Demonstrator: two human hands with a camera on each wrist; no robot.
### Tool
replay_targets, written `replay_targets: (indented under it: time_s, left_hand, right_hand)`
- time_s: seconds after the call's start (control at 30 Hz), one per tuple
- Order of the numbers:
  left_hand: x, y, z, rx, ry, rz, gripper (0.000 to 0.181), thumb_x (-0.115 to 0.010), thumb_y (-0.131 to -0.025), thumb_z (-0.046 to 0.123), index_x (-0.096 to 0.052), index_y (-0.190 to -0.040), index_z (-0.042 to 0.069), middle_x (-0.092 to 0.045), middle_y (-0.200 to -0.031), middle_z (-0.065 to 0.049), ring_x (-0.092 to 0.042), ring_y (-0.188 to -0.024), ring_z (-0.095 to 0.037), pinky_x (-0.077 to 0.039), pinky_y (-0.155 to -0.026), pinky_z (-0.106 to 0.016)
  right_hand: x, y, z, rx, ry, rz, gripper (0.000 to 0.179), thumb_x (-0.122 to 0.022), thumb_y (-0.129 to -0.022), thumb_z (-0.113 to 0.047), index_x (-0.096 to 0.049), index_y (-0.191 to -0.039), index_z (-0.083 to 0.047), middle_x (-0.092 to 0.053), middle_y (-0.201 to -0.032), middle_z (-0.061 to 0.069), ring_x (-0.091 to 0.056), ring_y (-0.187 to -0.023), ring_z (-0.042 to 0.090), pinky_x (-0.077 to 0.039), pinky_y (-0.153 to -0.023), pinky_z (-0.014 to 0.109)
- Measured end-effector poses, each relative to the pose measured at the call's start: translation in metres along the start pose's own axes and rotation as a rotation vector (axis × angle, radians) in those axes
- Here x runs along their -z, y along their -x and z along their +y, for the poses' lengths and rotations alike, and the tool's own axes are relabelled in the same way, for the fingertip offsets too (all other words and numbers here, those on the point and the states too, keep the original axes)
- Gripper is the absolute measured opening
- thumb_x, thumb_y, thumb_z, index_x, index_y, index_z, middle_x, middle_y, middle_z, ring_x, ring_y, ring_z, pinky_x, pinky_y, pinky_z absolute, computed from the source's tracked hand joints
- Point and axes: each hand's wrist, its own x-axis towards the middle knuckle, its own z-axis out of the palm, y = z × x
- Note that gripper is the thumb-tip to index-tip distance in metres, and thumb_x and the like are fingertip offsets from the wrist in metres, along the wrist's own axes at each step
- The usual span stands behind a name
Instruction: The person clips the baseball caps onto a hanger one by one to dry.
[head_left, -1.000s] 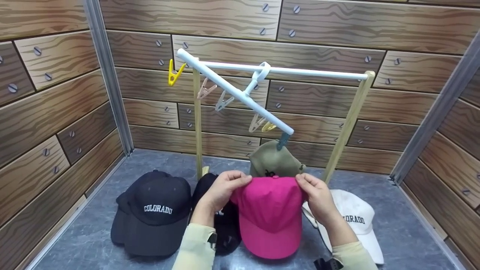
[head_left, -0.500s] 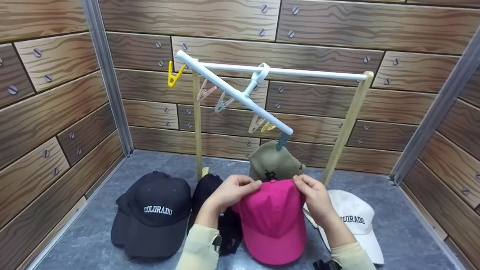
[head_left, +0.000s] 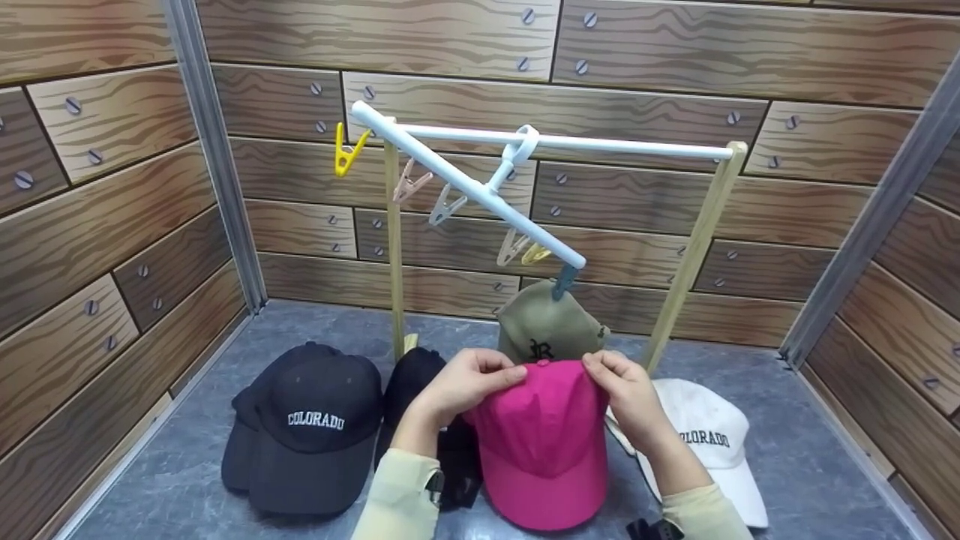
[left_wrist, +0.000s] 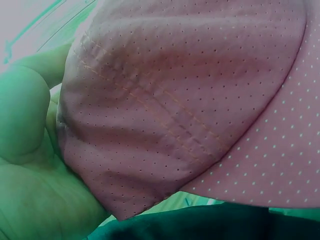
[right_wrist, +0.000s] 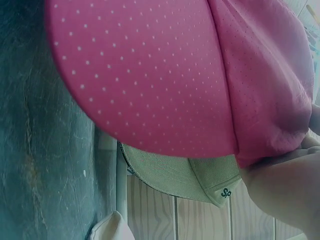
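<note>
A pink baseball cap [head_left: 541,442] hangs upright between my two hands, its brim pointing down toward me. My left hand [head_left: 466,386] pinches the crown's upper left with thumb and fingers. On the upper right, my right hand [head_left: 626,394] pinches the crown likewise. Both wrist views show the cap close up; its perforated crown fills much of the left wrist view. Right behind it an olive cap [head_left: 551,322] hangs from a teal clip [head_left: 564,283] at the near end of a light blue hanger bar [head_left: 469,184]. The pink cap covers the olive cap's lower part.
The hanger hooks over a white rail [head_left: 630,146] on wooden posts. Several other clips, including a yellow clip [head_left: 349,150], hang along the bar. Black caps [head_left: 315,457] lie at left, another dark cap [head_left: 416,375] behind my left arm, a white cap [head_left: 709,420] at right.
The pink cap has come down slightly, and my left hand has shifted right along its crown, closer to my right hand. More of the olive cap's lettering shows now.
</note>
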Motion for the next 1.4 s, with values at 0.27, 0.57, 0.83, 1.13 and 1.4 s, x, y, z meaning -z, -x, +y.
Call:
replay_targets:
  time_s: [0.27, 0.57, 0.83, 1.13, 1.4]
  left_hand:
    - [-0.0010, -0.0003, 0.0008, -0.008, 0.014, 0.013, 0.026, -0.082, -0.103, 0.027, -0.084, -0.100, 0.001, -0.074, -0.091, 0.007, -0.058, -0.083, -0.008, -0.045, -0.069, -0.025]
    - [-0.0001, -0.0012, -0.0005, -0.040, 0.017, 0.011, 0.027, -0.080, -0.104, 0.027, -0.083, -0.099, 0.000, -0.074, -0.091, 0.008, -0.058, -0.083, -0.008, -0.045, -0.070, -0.025]
    - [-0.0001, -0.0005, 0.0010, -0.041, 0.039, 0.010, 0.028, -0.080, -0.104, 0.026, -0.082, -0.101, -0.002, -0.075, -0.094, 0.008, -0.060, -0.085, -0.008, -0.047, -0.072, -0.026]
    - [0.0000, -0.0003, 0.0026, -0.063, 0.039, 0.008, 0.028, -0.079, -0.104, 0.024, -0.081, -0.100, -0.004, -0.075, -0.094, 0.008, -0.060, -0.085, -0.008, -0.046, -0.072, -0.025]
    - [0.0007, 0.0002, 0.0044, -0.073, 0.041, -0.005, 0.029, -0.078, -0.105, 0.023, -0.081, -0.100, -0.005, -0.074, -0.092, 0.007, -0.058, -0.082, -0.008, -0.046, -0.070, -0.025]
  right_hand:
    - [0.0014, 0.0011, 0.0014, -0.008, 0.004, -0.052, 0.030, -0.060, -0.113, -0.007, -0.064, -0.091, 0.012, -0.055, -0.087, 0.005, -0.053, -0.087, 0.017, -0.047, -0.073, 0.029]
    - [0.0022, 0.0017, 0.0034, -0.002, 0.033, -0.130, 0.032, -0.060, -0.115, -0.012, -0.064, -0.097, 0.013, -0.057, -0.077, -0.001, -0.053, -0.066, 0.011, -0.046, -0.059, 0.026]
    - [0.0039, 0.0017, 0.0032, -0.007, 0.075, -0.199, 0.030, -0.061, -0.115, -0.014, -0.070, -0.105, 0.013, -0.065, -0.085, 0.000, -0.060, -0.074, 0.011, -0.052, -0.066, 0.027]
    - [0.0019, 0.0020, 0.0017, 0.018, 0.067, -0.223, 0.026, -0.065, -0.113, -0.011, -0.072, -0.109, 0.014, -0.071, -0.093, -0.001, -0.065, -0.085, 0.012, -0.056, -0.075, 0.027]
    - [-0.0007, 0.0034, -0.0007, 0.020, 0.051, -0.197, 0.024, -0.066, -0.111, -0.008, -0.071, -0.105, 0.015, -0.069, -0.089, -0.002, -0.062, -0.082, 0.010, -0.054, -0.072, 0.026]
